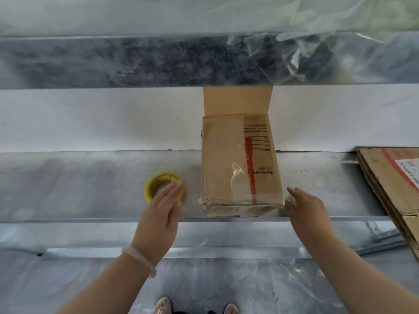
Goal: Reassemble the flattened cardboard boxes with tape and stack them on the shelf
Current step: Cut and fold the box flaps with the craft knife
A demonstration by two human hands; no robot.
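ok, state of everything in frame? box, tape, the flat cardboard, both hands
box: assembled, lying on shelf, near end taped closed, far flap standing open
tape roll: flat on shelf, left of box
flattened cardboard: still flat, right of box, overhanging shelf front
left hand: open, fingers over tape roll
right hand: open, at box's near right corner, contact unclear

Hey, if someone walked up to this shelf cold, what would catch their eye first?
The taped cardboard box stands out first, in the middle of the metal shelf, one flap upright at its far end. Just left lies a yellow tape roll, partly under the open left hand, while the right hand is at the box's near right corner. Flattened cardboard lies at the right edge.
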